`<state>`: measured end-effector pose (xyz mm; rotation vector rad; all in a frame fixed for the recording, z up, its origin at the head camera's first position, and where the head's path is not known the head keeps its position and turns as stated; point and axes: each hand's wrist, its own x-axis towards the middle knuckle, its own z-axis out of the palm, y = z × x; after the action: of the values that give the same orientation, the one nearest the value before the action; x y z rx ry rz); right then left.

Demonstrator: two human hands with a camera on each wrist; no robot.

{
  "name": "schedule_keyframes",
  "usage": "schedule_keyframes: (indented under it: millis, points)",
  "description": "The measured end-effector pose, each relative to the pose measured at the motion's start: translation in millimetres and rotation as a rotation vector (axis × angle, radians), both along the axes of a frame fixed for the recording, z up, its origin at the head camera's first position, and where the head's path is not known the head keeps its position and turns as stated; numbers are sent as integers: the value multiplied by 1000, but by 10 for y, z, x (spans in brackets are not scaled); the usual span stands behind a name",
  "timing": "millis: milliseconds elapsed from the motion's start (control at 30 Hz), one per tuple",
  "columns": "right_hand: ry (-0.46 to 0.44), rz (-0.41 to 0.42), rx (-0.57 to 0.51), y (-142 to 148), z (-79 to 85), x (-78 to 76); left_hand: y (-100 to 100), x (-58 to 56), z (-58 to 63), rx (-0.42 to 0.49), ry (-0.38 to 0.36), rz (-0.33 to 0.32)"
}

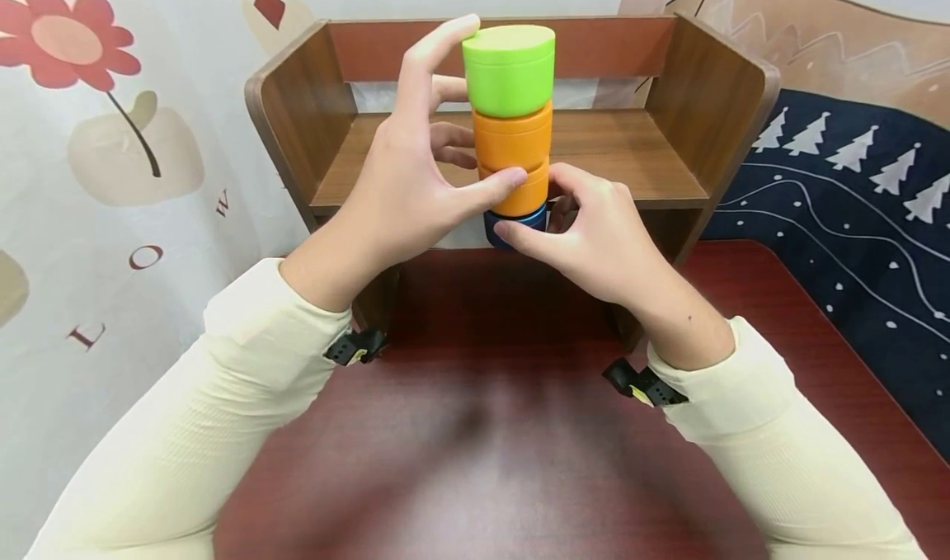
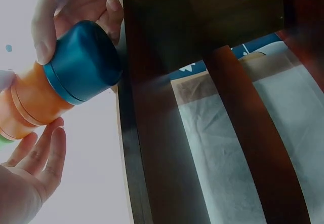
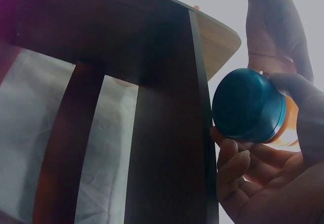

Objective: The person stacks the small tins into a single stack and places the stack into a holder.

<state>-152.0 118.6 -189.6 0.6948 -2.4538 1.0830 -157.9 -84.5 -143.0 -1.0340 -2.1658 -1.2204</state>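
A stack of round plastic cups is held upright above the table. Its top cup (image 1: pixel 509 72) is green, the middle section (image 1: pixel 512 141) orange with grooves around it, and the bottom cup (image 2: pixel 86 62) dark blue. My left hand (image 1: pixel 397 168) grips the stack from the left: the thumb presses the orange front, the index fingertip reaches the green rim, and other fingers are partly hidden behind. With my right hand (image 1: pixel 601 234) I pinch the blue cup from the right, thumb in front. In the right wrist view, the blue base (image 3: pixel 245 105) lies between thumb and fingers.
A brown wooden shelf unit (image 1: pixel 579 152) stands behind the hands, with side panels and a red-brown back rail (image 1: pixel 594 49). Below is a glossy dark red table (image 1: pixel 482 436). A patterned wall (image 1: pixel 185 131) borders the left, and navy tree-print fabric (image 1: pixel 839 214) the right.
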Motion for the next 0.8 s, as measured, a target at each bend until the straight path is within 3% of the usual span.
schedule_keyframes:
  millis: [133, 800]
  points:
    - [2, -5, 7, -12, 42, -20, -7, -8, 40, 21, -46, 5]
    - [-71, -9, 42, -34, 169, -196, 11, -137, 128, -13, -31, 60]
